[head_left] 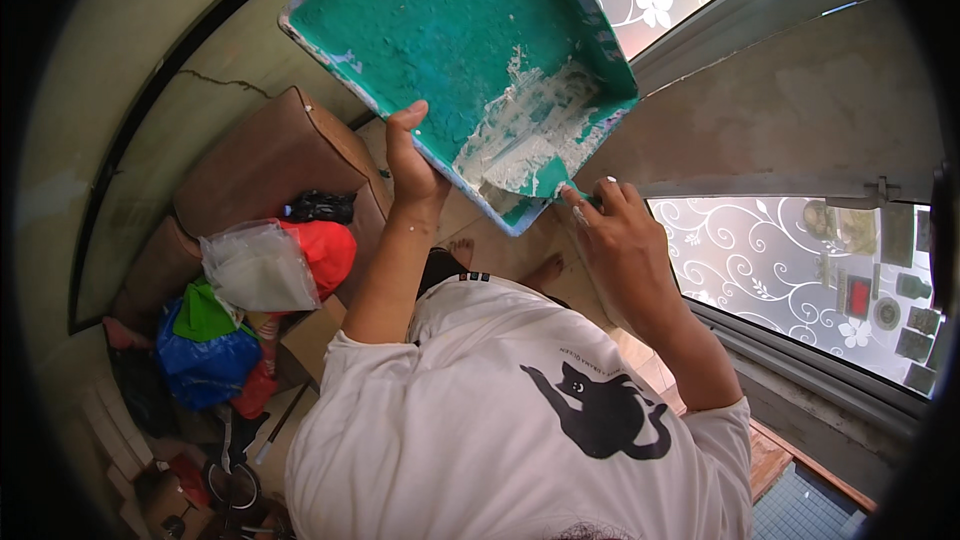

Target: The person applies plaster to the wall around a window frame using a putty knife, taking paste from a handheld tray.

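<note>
My left hand [412, 162] grips the near left rim of a shallow green tray [430, 15], its thumb over the edge and the other fingers hidden underneath. The tray is tilted in front of me, with dried smears along its rim. Whitish paste [535, 115] is spread thickly over its near right corner. In that corner, my right hand [622, 245] holds a putty knife [550, 178] by its handle, fingers closed round it. The green part near the blade shows, while the blade itself is coated and partly lost in the paste. Specks of white mark my right fingers.
A brown padded seat [275, 155] stands against the left wall, with clear [258, 268], red [328, 252] and blue [205, 372] plastic bags on and beside it. On my right is a wall ledge with a frosted, flower-patterned window [745, 240]. My bare feet stand on the tiled floor.
</note>
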### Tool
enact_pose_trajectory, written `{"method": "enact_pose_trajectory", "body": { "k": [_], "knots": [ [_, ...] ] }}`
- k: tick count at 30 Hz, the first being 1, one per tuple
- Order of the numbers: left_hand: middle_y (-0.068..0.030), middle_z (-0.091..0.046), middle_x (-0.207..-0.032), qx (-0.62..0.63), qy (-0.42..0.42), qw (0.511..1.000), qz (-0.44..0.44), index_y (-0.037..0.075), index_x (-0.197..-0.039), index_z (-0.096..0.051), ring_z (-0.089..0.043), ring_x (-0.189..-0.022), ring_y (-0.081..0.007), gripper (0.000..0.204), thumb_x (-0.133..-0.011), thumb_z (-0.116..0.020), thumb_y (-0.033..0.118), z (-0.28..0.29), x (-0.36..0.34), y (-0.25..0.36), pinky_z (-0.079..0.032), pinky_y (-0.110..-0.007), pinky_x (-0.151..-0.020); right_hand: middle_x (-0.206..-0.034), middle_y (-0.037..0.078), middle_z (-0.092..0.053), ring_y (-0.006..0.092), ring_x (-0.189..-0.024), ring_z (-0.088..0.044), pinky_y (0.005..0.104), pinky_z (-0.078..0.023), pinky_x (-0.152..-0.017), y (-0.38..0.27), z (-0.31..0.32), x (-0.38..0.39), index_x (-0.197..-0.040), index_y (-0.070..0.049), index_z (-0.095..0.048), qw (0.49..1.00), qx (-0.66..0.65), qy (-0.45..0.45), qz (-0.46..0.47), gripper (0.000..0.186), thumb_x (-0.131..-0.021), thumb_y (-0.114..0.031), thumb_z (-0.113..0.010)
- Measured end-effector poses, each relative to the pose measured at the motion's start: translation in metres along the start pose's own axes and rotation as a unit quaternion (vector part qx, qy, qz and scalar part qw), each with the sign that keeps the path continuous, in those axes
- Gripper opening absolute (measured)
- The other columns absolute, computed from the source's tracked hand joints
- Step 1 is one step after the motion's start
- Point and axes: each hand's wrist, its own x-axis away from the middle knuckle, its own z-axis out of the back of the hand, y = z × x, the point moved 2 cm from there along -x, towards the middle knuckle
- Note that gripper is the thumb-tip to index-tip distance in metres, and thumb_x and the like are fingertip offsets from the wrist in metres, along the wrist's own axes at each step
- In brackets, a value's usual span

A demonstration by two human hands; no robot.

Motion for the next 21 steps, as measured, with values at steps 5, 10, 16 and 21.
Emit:
{"method": "enact_pose_trajectory", "body": {
  "k": [5, 10, 16, 21],
  "knots": [
    [-0.0105, -0.059, -0.116, 0.005, 0.049, 0.998, -0.031, 0.0, -0.128, -0.051, -0.059, -0.105, -0.0251, 0.052, -0.082, -0.058, 0.024, 0.01, -0.004, -0.006, -0.048, -0.039, -0.092, -0.105, 0.01, -0.057, 0.026, -0.097, -0.058, 0.0348, -0.054, -0.073, -0.003, 0.011, -0.002, -0.122, -0.009, -0.065, 0.999, -0.041, -0.002, -0.025, 0.05, -0.073, -0.003, -0.07],
    [-0.0128, -0.056, -0.126, 0.005, 0.037, 0.999, -0.039, 0.003, -0.136, -0.046, -0.056, -0.115, -0.0297, 0.06, -0.081, -0.058, 0.026, 0.002, 0.0, 0.002, -0.046, -0.043, -0.099, -0.111, 0.008, -0.057, 0.0251, -0.098, -0.056, 0.0322, -0.054, -0.075, 0.005, 0.024, -0.005, -0.121, -0.008, -0.065, 0.997, -0.024, -0.048, 0.057, 0.044, -0.077, -0.003, -0.064],
    [-0.012, -0.055, -0.127, 0.013, 0.055, 0.998, -0.012, 0.003, -0.135, -0.046, -0.055, -0.114, -0.029, 0.061, -0.082, -0.058, 0.029, -0.005, -0.002, -0.014, -0.045, -0.043, -0.098, -0.108, 0.007, -0.058, 0.0245, -0.096, -0.058, 0.0334, -0.055, -0.075, 0.021, 0.021, 0.002, -0.116, -0.009, -0.069, 0.996, -0.023, -0.063, 0.055, 0.036, -0.08, -0.008, -0.065],
    [-0.0124, -0.055, -0.127, 0.035, 0.062, 0.997, 0.002, 0.004, -0.138, -0.044, -0.055, -0.116, -0.0303, 0.064, -0.082, -0.058, 0.031, -0.012, 0.002, 0.003, -0.045, -0.044, -0.098, -0.103, 0.011, -0.061, 0.0261, -0.096, -0.063, 0.0396, -0.053, -0.078, 0.04, 0.05, -0.006, -0.115, -0.01, -0.07, 0.983, -0.174, -0.044, -0.044, 0.027, -0.089, -0.017, -0.067]
  ]
}}
